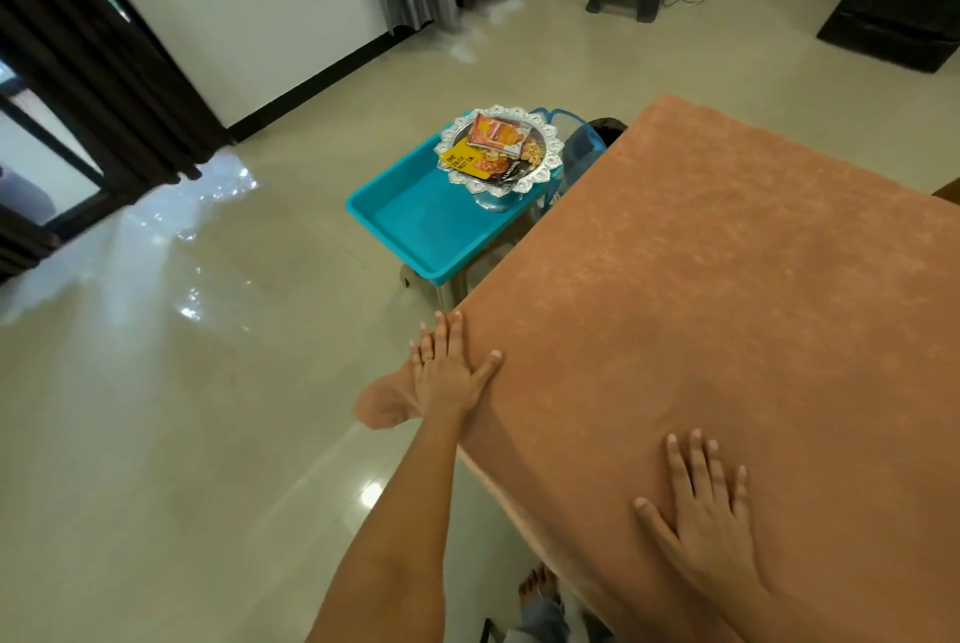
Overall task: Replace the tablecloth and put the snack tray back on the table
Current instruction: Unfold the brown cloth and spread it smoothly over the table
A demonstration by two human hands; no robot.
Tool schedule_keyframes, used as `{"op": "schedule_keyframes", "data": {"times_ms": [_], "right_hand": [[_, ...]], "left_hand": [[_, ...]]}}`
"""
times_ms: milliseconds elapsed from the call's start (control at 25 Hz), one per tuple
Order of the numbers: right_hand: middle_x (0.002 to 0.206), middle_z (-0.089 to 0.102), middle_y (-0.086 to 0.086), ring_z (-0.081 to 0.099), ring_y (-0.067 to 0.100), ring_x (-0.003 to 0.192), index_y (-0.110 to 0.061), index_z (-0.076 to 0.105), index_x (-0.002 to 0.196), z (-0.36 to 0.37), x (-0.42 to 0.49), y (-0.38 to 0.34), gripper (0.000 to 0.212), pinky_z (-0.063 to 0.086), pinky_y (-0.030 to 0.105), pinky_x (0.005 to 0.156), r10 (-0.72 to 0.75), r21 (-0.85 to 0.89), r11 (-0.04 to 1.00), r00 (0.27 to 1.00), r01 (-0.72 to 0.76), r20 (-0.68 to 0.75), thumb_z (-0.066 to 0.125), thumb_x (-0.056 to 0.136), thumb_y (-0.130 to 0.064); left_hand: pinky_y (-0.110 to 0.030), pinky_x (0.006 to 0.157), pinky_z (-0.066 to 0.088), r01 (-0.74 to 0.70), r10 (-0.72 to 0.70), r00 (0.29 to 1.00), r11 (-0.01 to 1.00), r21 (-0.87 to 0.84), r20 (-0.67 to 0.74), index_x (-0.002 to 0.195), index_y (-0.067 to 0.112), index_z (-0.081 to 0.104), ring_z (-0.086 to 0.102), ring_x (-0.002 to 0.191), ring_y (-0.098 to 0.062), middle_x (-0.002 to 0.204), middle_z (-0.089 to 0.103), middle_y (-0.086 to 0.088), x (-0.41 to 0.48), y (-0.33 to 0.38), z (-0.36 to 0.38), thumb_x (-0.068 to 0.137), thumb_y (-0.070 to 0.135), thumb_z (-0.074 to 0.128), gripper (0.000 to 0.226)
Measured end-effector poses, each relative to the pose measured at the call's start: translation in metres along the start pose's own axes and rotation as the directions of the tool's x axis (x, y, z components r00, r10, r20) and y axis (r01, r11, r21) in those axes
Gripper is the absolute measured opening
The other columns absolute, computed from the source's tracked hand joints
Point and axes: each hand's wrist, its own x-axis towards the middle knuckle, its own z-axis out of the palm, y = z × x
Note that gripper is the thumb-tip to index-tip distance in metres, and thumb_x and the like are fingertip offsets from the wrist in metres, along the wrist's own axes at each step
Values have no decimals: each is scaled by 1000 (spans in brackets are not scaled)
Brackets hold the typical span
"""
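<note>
Both hands lie flat, fingers spread, on the orange tablecloth [727, 289] covering the table: the left hand [451, 367] at its corner edge, the right hand [709, 517] nearer the person. The snack tray [500, 151] sits in a blue bin [415, 221] beside the table.

The person's left hand [447, 372] wore a thin ring [427, 360] on one finger. Both forearms were bare as far as the picture's edge, and the right hand [711, 523] had short-trimmed nails. Lower down, a bare foot [537, 585] showed below the hem of a faded blue denim trouser leg [545, 619].
</note>
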Motion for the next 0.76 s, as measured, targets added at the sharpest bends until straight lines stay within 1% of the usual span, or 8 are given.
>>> {"op": "schedule_keyframes", "data": {"times_ms": [200,320,400,480,560,600,680,760], "right_hand": [[158,10,7,9,27,147,-19,11,151,1,7,-23,93,-2,52,117,-6,-10,1000,1000,6,-3,2,81,-79],[158,16,11,12,29,147,-16,15,151,-1,12,-34,93,1,53,117,-18,6,1000,1000,18,2,3,83,-77],[157,19,14,15,31,146,-14,18,150,-1,14,-42,92,3,54,116,-37,5,999,999,37,7,4,84,-76],[157,13,14,11,31,146,-14,14,150,-1,16,-52,91,-1,52,116,-46,-8,999,999,46,9,3,84,-75],[157,1,12,2,30,147,-15,6,150,3,20,-61,90,-9,49,116,-58,-18,998,998,58,-25,2,84,-75],[157,-9,11,-8,29,147,-16,-2,150,5,21,-61,91,-14,47,116,-71,-32,997,997,70,-31,0,82,-76],[154,-26,7,-24,25,144,-19,-18,148,3,23,-54,88,-20,44,116,-137,-30,990,990,138,27,-4,81,-75],[158,-19,4,-19,21,146,-21,-11,151,1,18,-36,82,-12,42,118,-239,-14,971,971,239,-2,6,88,-70]], "left_hand": [[-48,117,-11,18,-19,1000,999,28,4,152,32,-2,-7,148,-29,161,0,-5,11,-24,-6,84,79,17,85],[-52,116,-13,17,-19,999,998,55,29,152,30,2,-11,147,-30,161,-1,-7,18,-35,-14,86,76,17,82],[-52,115,-15,25,-29,998,997,70,52,152,30,2,-13,147,-30,161,-2,-8,21,-42,-19,88,73,17,78],[-50,113,-18,76,-83,995,991,109,58,153,29,1,-14,146,-30,161,-5,-9,24,-47,-26,91,69,16,75],[-51,116,-15,152,-148,988,979,135,-42,153,22,0,-14,146,-31,160,-5,-13,22,-37,-26,96,60,19,71],[-52,118,-10,162,-151,982,982,93,-114,153,18,1,-12,146,-32,160,-3,-15,16,-24,-21,98,53,23,68],[-49,119,-8,75,-77,980,997,-22,-183,153,17,4,-11,147,-30,160,-2,-12,-7,9,-4,99,47,25,65],[-44,117,-16,-6,-1,990,999,-46,-142,153,24,2,-14,147,-25,161,-5,-5,-34,32,21,97,56,20,67]]}}
